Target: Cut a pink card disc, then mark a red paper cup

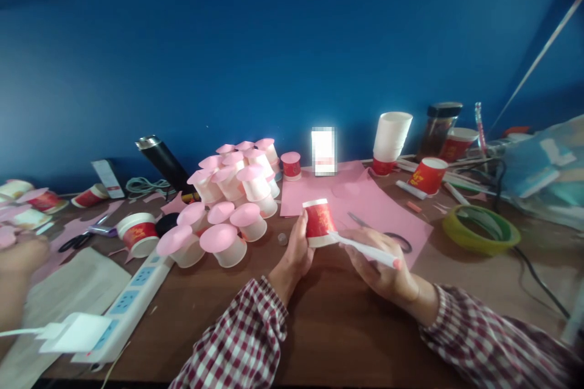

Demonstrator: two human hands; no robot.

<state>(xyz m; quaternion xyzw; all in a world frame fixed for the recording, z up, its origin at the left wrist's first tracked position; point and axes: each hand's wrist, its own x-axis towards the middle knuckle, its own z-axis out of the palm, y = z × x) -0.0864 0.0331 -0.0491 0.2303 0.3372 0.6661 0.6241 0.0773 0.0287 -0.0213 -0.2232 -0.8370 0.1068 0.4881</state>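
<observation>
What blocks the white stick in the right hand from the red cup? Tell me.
Nothing visible. The right hand holds the white stick with its tip at the red cup, which the left hand holds.

No text can be read; the gold print on the red paper cup (319, 220) is too blurred.

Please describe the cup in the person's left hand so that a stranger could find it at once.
Start at the pink paper sheet in the table's middle. At its near edge the left hand holds a red cup upside down. Unlike the pink-capped cups to the left, it has no pink disc.
</observation>
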